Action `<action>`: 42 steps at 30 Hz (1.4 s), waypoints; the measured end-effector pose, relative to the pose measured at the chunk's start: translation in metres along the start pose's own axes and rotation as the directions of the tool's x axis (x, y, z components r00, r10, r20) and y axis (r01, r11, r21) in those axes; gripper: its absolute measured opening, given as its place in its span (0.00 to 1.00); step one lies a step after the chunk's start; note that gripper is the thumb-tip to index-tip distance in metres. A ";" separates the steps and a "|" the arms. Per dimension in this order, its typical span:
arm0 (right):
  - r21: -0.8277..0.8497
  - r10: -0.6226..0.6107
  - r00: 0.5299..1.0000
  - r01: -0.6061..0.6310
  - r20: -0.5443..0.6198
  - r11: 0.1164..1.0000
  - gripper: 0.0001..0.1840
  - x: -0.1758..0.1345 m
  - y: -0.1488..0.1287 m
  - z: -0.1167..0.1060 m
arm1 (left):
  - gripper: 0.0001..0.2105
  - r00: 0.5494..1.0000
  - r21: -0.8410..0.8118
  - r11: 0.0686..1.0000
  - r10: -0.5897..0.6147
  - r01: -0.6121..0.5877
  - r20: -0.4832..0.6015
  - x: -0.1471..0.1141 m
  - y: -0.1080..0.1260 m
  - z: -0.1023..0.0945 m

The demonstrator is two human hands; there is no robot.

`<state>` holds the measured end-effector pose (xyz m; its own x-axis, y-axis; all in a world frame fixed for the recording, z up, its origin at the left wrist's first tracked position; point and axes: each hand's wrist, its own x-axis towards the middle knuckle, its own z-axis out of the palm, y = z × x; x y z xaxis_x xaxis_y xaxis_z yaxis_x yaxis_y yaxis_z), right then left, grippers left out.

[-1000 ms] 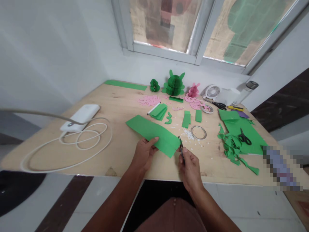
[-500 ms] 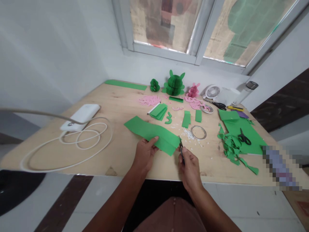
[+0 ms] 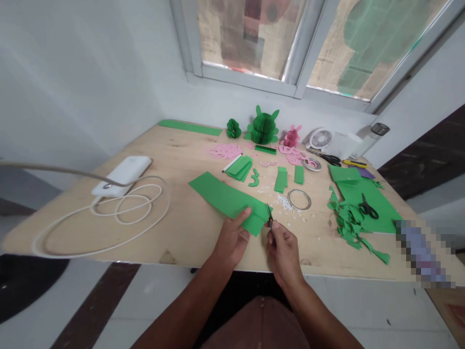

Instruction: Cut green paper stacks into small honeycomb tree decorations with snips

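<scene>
At table (image 3: 181,228), left fingers (image 3: 242,217) pinching one green sheet (image 3: 225,197), right fingers (image 3: 279,232) gripping one pair of scissors (image 3: 270,216)

Device (image 3: 125,172) left of sheet (image 3: 221,195), scraps (image 3: 349,219) right

Held in left hand (image 3: 232,237), thumb on top: green paper (image 3: 221,195). Held in right hand (image 3: 283,245): scissors (image 3: 271,218), blades at paper's right edge. Lying beyond: white scraps (image 3: 285,201) beside tape roll (image 3: 300,209).
</scene>
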<state>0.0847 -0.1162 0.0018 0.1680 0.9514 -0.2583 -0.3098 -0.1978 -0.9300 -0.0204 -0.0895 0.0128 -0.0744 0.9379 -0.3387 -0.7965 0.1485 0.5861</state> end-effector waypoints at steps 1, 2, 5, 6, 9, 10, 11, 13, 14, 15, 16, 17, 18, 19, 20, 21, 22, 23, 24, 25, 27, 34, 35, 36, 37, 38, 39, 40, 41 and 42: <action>-0.001 0.001 1.000 -0.001 0.002 1.000 0.23 0.000 0.001 0.000 | 0.16 1.000 0.005 1.000 -0.008 0.008 -0.014 0.000 -0.002 0.001; -0.003 -0.001 1.000 0.001 0.005 1.000 0.23 0.001 0.002 0.000 | 0.15 0.999 0.006 1.000 -0.017 0.017 -0.028 0.000 -0.005 0.002; -0.003 -0.010 1.000 0.010 0.009 1.000 0.25 0.001 0.004 0.000 | 0.13 0.996 -0.003 1.000 -0.031 0.031 -0.079 -0.001 -0.009 0.006; 0.000 -0.011 1.000 0.011 0.008 1.000 0.25 0.001 0.005 0.000 | 0.13 0.995 -0.004 1.000 -0.029 0.029 -0.099 -0.001 -0.010 0.006; 0.021 -0.019 1.000 0.019 0.005 1.000 0.25 0.000 0.006 0.003 | 0.12 0.991 0.017 1.000 -0.012 0.015 -0.136 -0.002 -0.012 0.009; 0.034 -0.024 1.000 0.023 0.008 0.999 0.25 -0.001 0.006 0.003 | 0.12 0.991 0.023 1.000 -0.001 0.004 -0.137 -0.003 -0.012 0.010; 0.052 -0.028 1.000 0.028 0.013 0.998 0.25 -0.001 0.006 0.004 | 0.12 0.991 0.024 1.000 0.010 -0.007 -0.135 -0.004 -0.012 0.010; 0.087 -0.032 0.999 0.030 0.021 0.996 0.25 -0.001 0.006 0.006 | 0.12 0.990 0.009 1.000 0.028 -0.027 -0.136 -0.005 -0.014 0.012; 0.097 -0.033 0.999 0.031 0.020 0.995 0.25 -0.001 0.006 0.006 | 0.12 0.989 0.002 1.000 0.030 -0.030 -0.144 -0.005 -0.014 0.012; 0.100 -0.034 0.999 0.032 0.017 0.995 0.25 -0.001 0.006 0.006 | 0.12 0.987 -0.001 1.000 0.025 -0.025 -0.157 -0.005 -0.015 0.013; 0.097 -0.037 0.999 0.036 0.014 0.995 0.25 -0.001 0.006 0.007 | 0.12 0.985 -0.001 1.000 0.018 -0.018 -0.171 -0.006 -0.015 0.013; 0.093 -0.042 0.999 0.041 0.011 0.995 0.25 -0.001 0.007 0.007 | 0.13 0.983 -0.001 1.000 0.012 -0.012 -0.183 -0.006 -0.016 0.014; 0.090 -0.046 0.999 0.045 0.011 0.995 0.26 0.000 0.008 0.007 | 0.13 0.981 -0.006 1.000 0.009 -0.010 -0.194 -0.006 -0.016 0.014; 0.091 -0.051 0.999 0.049 0.012 0.995 0.26 0.000 0.008 0.007 | 0.13 0.979 -0.015 1.000 0.008 -0.011 -0.201 -0.006 -0.016 0.015; 0.095 -0.054 0.998 0.053 0.014 0.994 0.26 0.001 0.009 0.006 | 0.13 0.978 -0.024 1.000 0.009 -0.014 -0.208 -0.006 -0.016 0.015; 0.098 -0.057 0.998 0.055 0.016 0.994 0.26 0.001 0.010 0.006 | 0.12 0.977 -0.032 0.999 0.010 -0.017 -0.215 -0.007 -0.016 0.016; 0.101 -0.060 0.998 0.058 0.016 0.993 0.25 0.001 0.010 0.006 | 0.12 0.975 -0.034 0.999 0.007 -0.015 -0.221 -0.007 -0.016 0.016; 0.104 -0.062 0.998 0.060 0.016 0.993 0.25 0.002 0.011 0.005 | 0.12 0.974 -0.032 0.999 0.002 -0.009 -0.225 -0.007 -0.015 0.017; 0.108 -0.066 0.998 0.064 0.015 0.992 0.25 0.002 0.012 0.005 | 0.11 0.974 -0.026 1.000 -0.002 -0.004 -0.227 -0.008 -0.015 0.017; 0.110 -0.070 0.997 0.068 0.014 0.992 0.25 0.003 0.012 0.005 | 0.11 0.974 -0.023 1.000 -0.006 0.000 -0.228 -0.008 -0.015 0.017; 0.105 -0.075 0.997 0.074 0.010 0.992 0.25 0.003 0.013 0.004 | 0.11 0.975 -0.023 1.000 -0.002 -0.003 -0.224 -0.008 -0.016 0.017; 0.072 -0.089 0.996 0.089 0.006 0.993 0.26 0.003 0.013 0.005 | 0.11 0.981 -0.005 0.999 0.032 -0.034 -0.192 -0.008 -0.017 0.018; 0.072 -0.091 0.996 0.090 0.006 0.993 0.26 0.003 0.013 0.005 | 0.11 0.981 -0.007 0.999 0.031 -0.033 -0.194 -0.008 -0.017 0.018; 0.071 -0.093 0.996 0.092 0.007 0.993 0.26 0.003 0.013 0.004 | 0.11 0.980 -0.009 0.999 0.029 -0.031 -0.197 -0.008 -0.017 0.018; 0.070 -0.098 0.995 0.098 0.003 0.993 0.26 0.004 0.013 0.004 | 0.10 0.979 -0.010 1.000 0.025 -0.028 -0.201 -0.009 -0.017 0.018; 0.065 -0.104 0.995 0.103 0.001 0.992 0.26 0.004 0.014 0.004 | 0.10 0.979 -0.010 1.000 0.022 -0.024 -0.203 -0.009 -0.017 0.018; 0.059 -0.109 0.994 0.109 -0.002 0.992 0.26 0.004 0.014 0.003 | 0.11 0.979 -0.010 1.000 0.020 -0.022 -0.202 -0.009 -0.016 0.018; 0.054 -0.111 0.994 0.111 -0.004 0.992 0.26 0.005 0.014 0.003 | 0.11 0.980 -0.011 1.000 0.018 -0.020 -0.199 -0.009 -0.016 0.019; 0.052 -0.111 0.994 0.111 -0.005 0.992 0.26 0.005 0.015 0.003 | 0.11 0.980 -0.013 1.000 0.016 -0.019 -0.198 -0.009 -0.016 0.019; 0.054 -0.109 0.994 0.109 -0.007 0.993 0.26 0.005 0.015 0.003 | 0.11 0.980 -0.016 1.000 0.014 -0.017 -0.199 -0.009 -0.016 0.019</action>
<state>0.0785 -0.1138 -0.0129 0.2068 0.9656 -0.1575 -0.3400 -0.0800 -0.9370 0.0040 -0.0947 0.0205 -0.2033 0.8589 -0.4701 -0.8045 0.1271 0.5801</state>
